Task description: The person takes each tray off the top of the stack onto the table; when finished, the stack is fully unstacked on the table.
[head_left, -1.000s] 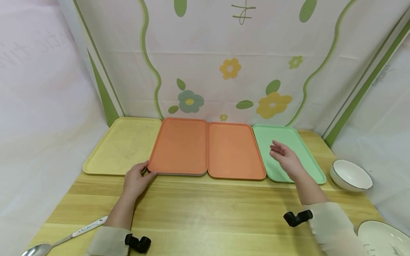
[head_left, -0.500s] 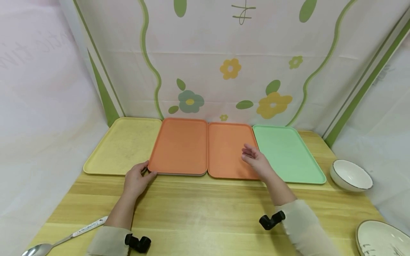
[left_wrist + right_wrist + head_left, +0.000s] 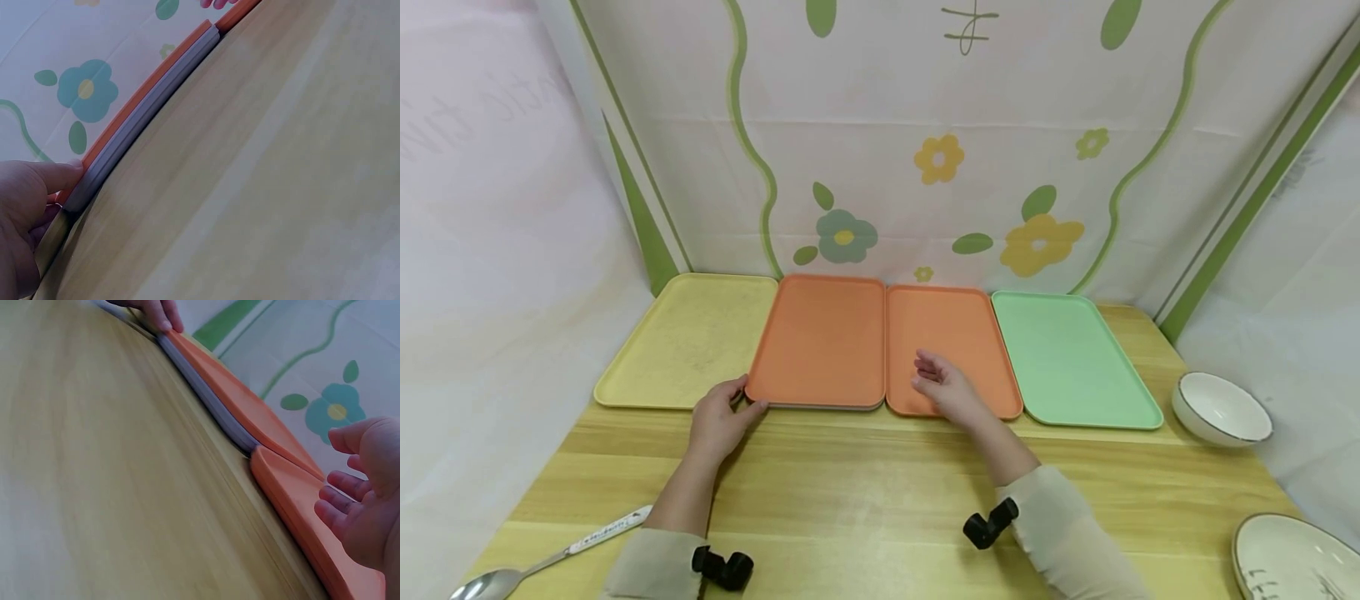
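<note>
My left hand grips the near left corner of an orange tray, thumb on its front edge and fingers round the left side. Greyish-purple tray edges show directly beneath this orange tray, so it tops a small stack. Over a second, lower orange tray hovers my right hand, fingers loosely bent with nothing in them. In the right wrist view the same right hand is above that tray's surface, its thumb apart from the fingers.
Left of the stack lies a yellow tray; a green tray ends the row at right. A white bowl and a patterned plate stand on the right. A spoon lies front left on the wooden table.
My right hand has swept left, from over the green tray to over the right orange tray. The left hand stays at its corner, and the trays have not moved.
</note>
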`<state>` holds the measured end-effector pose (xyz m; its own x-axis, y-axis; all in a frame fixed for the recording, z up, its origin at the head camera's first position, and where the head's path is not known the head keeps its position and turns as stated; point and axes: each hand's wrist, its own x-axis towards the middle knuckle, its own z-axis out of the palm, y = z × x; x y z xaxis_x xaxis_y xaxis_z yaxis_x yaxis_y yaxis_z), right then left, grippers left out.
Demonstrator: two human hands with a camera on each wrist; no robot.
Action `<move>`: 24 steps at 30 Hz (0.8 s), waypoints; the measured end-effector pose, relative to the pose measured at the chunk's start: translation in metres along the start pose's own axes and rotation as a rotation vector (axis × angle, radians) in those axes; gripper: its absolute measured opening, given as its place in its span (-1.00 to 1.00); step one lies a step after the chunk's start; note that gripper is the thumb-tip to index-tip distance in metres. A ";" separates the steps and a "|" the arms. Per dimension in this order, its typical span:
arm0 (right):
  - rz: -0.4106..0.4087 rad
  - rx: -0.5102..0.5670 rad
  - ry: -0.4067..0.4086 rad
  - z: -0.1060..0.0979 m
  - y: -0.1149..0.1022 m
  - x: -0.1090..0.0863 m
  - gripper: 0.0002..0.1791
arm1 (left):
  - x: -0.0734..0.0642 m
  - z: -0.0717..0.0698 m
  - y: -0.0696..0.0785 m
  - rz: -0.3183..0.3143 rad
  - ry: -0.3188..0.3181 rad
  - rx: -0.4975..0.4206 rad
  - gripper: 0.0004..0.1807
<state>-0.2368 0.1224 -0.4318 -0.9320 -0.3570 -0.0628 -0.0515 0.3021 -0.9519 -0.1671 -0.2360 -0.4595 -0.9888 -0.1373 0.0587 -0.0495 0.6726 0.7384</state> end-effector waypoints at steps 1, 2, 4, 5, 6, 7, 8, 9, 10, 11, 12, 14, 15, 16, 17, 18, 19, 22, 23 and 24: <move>-0.003 -0.002 -0.006 0.004 0.000 0.001 -0.32 | 0.000 0.000 0.000 0.002 0.001 0.003 -0.30; -0.010 -0.006 -0.012 0.008 0.000 0.002 -0.32 | 0.000 0.000 0.000 0.003 0.002 0.005 -0.30; -0.022 -0.026 -0.016 0.015 0.000 0.003 -0.32 | 0.000 0.000 0.000 0.005 0.003 0.006 -0.30; -0.023 -0.029 -0.016 0.018 0.000 0.004 -0.32 | 0.000 0.001 0.000 0.005 0.003 0.006 -0.29; -0.022 -0.035 -0.017 0.021 0.000 0.005 -0.32 | 0.000 0.001 0.000 0.006 0.004 0.007 -0.29; -0.017 -0.043 -0.015 0.024 0.001 0.005 -0.32 | 0.000 0.001 0.000 0.006 0.003 0.008 -0.29; -0.013 -0.049 -0.016 0.027 0.001 0.006 -0.32 | 0.000 0.001 0.000 0.007 0.004 0.008 -0.29; -0.011 -0.052 -0.018 0.030 0.002 0.006 -0.31 | 0.000 0.001 0.000 0.008 0.004 0.009 -0.29; -0.009 -0.063 -0.018 0.032 0.003 0.006 -0.32 | 0.000 0.001 0.000 0.008 0.004 0.009 -0.28; -0.004 -0.067 -0.018 0.034 0.003 0.007 -0.31 | 0.000 0.001 0.000 0.009 0.005 0.009 -0.28; 0.002 -0.076 -0.022 0.036 0.003 0.007 -0.31 | 0.000 0.001 0.000 0.009 0.005 0.009 -0.28; 0.006 -0.107 -0.024 0.039 0.004 0.006 -0.31 | 0.000 0.001 -0.001 0.010 0.005 0.010 -0.28; 0.006 -0.126 -0.027 0.040 0.004 0.006 -0.31 | 0.000 0.002 -0.001 0.011 0.004 0.011 -0.28; 0.008 -0.147 -0.030 0.041 0.004 0.006 -0.31 | 0.000 0.002 -0.001 0.010 0.003 0.012 -0.28; 0.009 -0.167 -0.034 0.042 0.004 0.006 -0.31 | 0.000 0.002 -0.001 0.010 0.002 0.014 -0.28; 0.014 -0.195 -0.038 0.043 0.004 0.006 -0.31 | 0.000 0.002 -0.001 0.010 0.001 0.017 -0.27; 0.011 -0.221 -0.038 0.043 0.004 0.006 -0.32 | 0.000 0.002 -0.001 0.011 0.000 0.019 -0.27; 0.003 -0.298 -0.042 0.044 0.004 0.006 -0.33 | -0.001 0.002 -0.001 0.011 0.003 0.022 -0.27; 0.000 -0.324 -0.040 0.044 0.003 0.006 -0.34 | -0.001 0.002 -0.001 0.012 0.004 0.023 -0.27; -0.003 -0.347 -0.038 0.044 0.003 0.006 -0.35 | -0.001 0.002 0.000 0.012 0.005 0.024 -0.27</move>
<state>-0.2264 0.0823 -0.4485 -0.9180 -0.3890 -0.0772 -0.1793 0.5808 -0.7941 -0.1666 -0.2346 -0.4610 -0.9886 -0.1324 0.0713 -0.0406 0.6915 0.7213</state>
